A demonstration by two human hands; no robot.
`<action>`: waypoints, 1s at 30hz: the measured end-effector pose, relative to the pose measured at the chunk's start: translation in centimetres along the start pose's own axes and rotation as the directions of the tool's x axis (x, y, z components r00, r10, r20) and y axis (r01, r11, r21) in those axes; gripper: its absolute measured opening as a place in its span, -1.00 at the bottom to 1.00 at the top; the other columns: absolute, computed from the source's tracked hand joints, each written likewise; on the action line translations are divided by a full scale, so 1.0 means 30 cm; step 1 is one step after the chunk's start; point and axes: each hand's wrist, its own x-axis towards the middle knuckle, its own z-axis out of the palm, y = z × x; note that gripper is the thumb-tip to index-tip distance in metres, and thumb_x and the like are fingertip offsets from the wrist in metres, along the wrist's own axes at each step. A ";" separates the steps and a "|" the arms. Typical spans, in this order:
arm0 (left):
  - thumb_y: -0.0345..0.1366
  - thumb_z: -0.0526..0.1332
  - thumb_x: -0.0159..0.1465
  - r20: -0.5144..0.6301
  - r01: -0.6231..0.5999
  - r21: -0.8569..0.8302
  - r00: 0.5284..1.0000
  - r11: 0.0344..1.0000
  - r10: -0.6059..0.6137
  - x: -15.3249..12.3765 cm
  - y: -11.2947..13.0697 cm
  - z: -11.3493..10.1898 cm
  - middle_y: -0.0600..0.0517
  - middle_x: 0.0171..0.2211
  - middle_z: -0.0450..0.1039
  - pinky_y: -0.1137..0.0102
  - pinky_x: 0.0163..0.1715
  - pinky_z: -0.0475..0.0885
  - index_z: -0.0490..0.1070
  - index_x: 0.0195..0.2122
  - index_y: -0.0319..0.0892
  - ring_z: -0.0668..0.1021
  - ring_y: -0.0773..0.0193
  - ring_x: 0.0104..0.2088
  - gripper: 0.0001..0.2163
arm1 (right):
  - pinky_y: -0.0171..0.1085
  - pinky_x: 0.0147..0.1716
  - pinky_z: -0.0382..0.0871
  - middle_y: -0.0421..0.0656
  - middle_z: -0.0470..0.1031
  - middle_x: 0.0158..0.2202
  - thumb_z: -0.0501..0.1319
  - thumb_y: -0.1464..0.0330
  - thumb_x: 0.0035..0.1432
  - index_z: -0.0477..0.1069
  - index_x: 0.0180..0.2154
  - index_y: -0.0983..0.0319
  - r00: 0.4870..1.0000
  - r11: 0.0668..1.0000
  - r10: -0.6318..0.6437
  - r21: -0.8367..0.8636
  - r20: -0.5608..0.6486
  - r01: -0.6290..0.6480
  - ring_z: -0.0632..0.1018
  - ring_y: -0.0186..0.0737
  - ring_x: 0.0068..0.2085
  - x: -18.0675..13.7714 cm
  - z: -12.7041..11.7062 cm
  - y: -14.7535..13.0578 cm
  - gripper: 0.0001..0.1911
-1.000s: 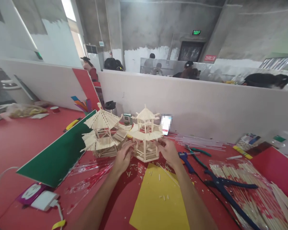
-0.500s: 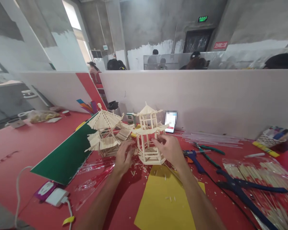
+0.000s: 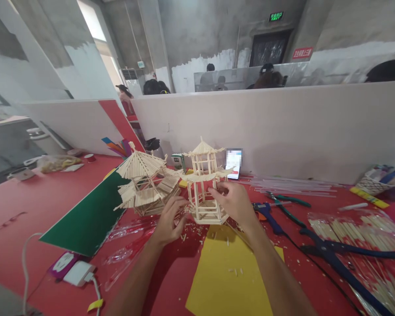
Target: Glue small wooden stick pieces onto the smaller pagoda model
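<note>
A two-tiered pavilion model [image 3: 206, 177] built of thin wooden sticks stands upright in the middle, on the red table. My right hand [image 3: 236, 202] is closed on its right side, thumb and fingers around a post below the lower roof. At the model's lower left is my left hand [image 3: 170, 222], thumb and fingers apart, fingertips close to the base; whether they touch it I cannot tell. Behind that hand stands a second stick pavilion [image 3: 141, 166] with a wide pointed roof. Stick scraps and a yellow sheet [image 3: 228, 276] lie in front of the model.
On the right lie a blue glue gun [image 3: 266, 215], green-handled pliers [image 3: 283, 206], large dark cutters [image 3: 332, 252] and bagged sticks [image 3: 368, 237]. A lit phone [image 3: 234, 164] leans on the partition [image 3: 283, 127]. Leftward are a green board [image 3: 85, 219] and a white plug [image 3: 79, 272].
My left hand has opened its thumb away from the fingers and reaches nearer the model's base. My right hand keeps its place on the model. The view has tilted slightly.
</note>
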 end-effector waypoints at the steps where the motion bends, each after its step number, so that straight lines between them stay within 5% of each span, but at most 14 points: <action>1: -0.39 0.16 0.29 0.014 0.009 0.009 1.000 1.000 -0.010 0.001 0.001 -0.002 -0.10 -0.05 0.40 0.19 0.04 0.39 0.35 -0.01 -0.13 0.44 0.11 0.03 -0.75 | -0.32 -0.47 0.09 -0.25 0.42 -0.57 0.20 0.19 0.18 0.35 -0.56 0.21 1.000 1.000 -0.004 -0.001 0.000 0.004 0.35 -0.33 -0.50 0.000 0.000 0.000 -0.67; 14: -0.32 0.17 0.33 0.091 0.030 0.045 0.995 0.999 -0.034 0.015 0.006 0.003 -0.12 -0.01 0.35 0.17 0.08 0.36 0.34 -0.01 -0.13 0.40 0.10 0.08 -0.79 | -0.31 -0.44 0.11 -0.21 0.45 -0.53 0.20 0.18 0.18 0.38 -0.53 0.22 0.999 1.000 -0.017 0.012 0.037 0.017 0.37 -0.29 -0.48 0.001 -0.014 0.013 -0.68; 30: -0.27 0.19 0.32 0.111 0.020 0.103 0.993 0.994 -0.031 0.020 0.062 0.050 -0.09 -0.04 0.39 0.19 0.08 0.33 0.34 -0.06 -0.11 0.42 0.13 0.04 -0.82 | -0.32 -0.48 0.04 -0.30 0.15 -0.56 0.20 0.18 0.18 0.18 -0.57 0.21 0.993 0.992 -0.039 0.120 0.111 0.026 0.18 -0.34 -0.48 0.004 -0.063 0.068 -0.62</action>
